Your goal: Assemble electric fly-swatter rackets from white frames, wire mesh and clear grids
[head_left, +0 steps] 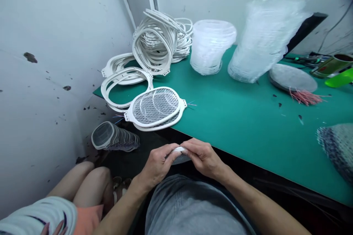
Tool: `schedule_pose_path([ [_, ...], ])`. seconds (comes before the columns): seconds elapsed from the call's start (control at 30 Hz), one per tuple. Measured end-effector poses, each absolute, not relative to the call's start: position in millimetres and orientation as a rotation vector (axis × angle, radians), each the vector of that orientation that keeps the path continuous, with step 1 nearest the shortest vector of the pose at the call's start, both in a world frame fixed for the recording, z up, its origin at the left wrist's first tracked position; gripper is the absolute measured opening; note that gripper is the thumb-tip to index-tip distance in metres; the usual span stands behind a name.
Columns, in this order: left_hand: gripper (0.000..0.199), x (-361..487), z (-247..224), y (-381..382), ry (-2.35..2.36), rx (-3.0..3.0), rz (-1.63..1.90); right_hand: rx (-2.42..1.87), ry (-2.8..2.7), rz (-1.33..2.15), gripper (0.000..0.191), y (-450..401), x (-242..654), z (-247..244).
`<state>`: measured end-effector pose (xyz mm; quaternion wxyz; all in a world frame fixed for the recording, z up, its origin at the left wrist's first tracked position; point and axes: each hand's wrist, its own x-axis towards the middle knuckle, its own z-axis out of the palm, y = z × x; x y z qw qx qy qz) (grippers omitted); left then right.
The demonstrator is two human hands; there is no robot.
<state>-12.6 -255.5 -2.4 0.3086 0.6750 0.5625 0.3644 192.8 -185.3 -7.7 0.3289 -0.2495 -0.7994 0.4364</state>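
Note:
Both hands meet in front of my body, just off the table's near edge. My left hand [160,161] pinches the end of a white oval frame [179,149] between thumb and fingers. From the other side my right hand [203,157] grips the same end, its thumb close to the left one. The rest of that piece hangs below the hands and is mostly hidden. On the table corner, nearest the hands, two white frames with metal mesh [156,106] lie stacked, thin coloured wires sticking out at their ends.
The green table [220,110] holds piled white rings [154,49], clear plastic stacks [211,46], a grey disc with red wires [293,77] and a mesh stack [338,147]. Meshed frames [116,137] are stacked below the left corner. A seated person's knees [93,180] are at lower left.

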Motion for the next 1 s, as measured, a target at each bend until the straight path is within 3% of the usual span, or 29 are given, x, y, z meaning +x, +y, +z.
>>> schedule_pose_path([
  [0.3,0.022,-12.6,1.9,-249.7,1.393,1.776,0.941,-0.72,-2.095,1.231,0.019,-184.8,197.4,-1.3],
  [1.0,0.023,-26.4,-2.9,-261.8,1.488,1.733,0.965,-0.756,-2.118,1.041,0.017,-190.8,192.6,-4.7],
])
